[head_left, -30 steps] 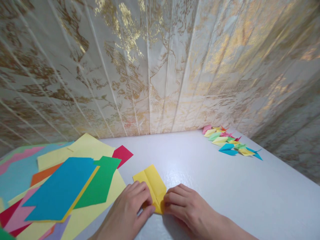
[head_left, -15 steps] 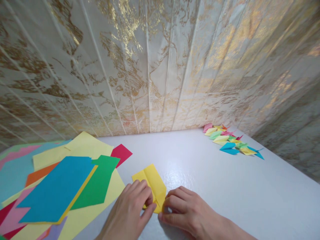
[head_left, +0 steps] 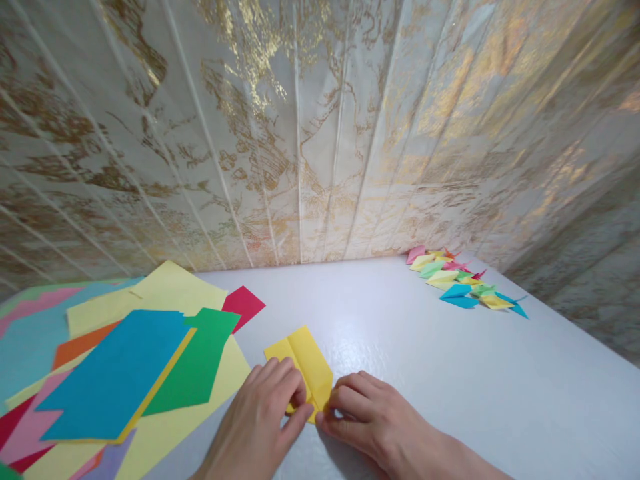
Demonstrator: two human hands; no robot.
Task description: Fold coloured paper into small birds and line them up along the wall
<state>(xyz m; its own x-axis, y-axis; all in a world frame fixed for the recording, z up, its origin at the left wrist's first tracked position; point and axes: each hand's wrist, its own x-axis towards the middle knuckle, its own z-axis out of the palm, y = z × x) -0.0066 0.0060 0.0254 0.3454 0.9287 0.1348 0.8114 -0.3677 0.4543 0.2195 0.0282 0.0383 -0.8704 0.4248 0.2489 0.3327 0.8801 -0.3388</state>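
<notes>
We're holding the folded yellow paper sheet [head_left: 313, 363] by its near end, left hand [head_left: 273, 403] and right hand [head_left: 375, 420] pinching narrowly, long axis slanting away leftward

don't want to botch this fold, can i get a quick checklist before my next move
1. Yellow paper on the table: ok, between the hands.
2. Left hand on the paper: ok, at its near left part.
3. Right hand on the paper: ok, at its near right edge.
4. Whole paper in sight: not ok, the hands cover some of the near end.
5. Near edges lined up: cannot tell, partly hidden.
6. Paper apart from the pile: ok, bare table shows between them.
</notes>
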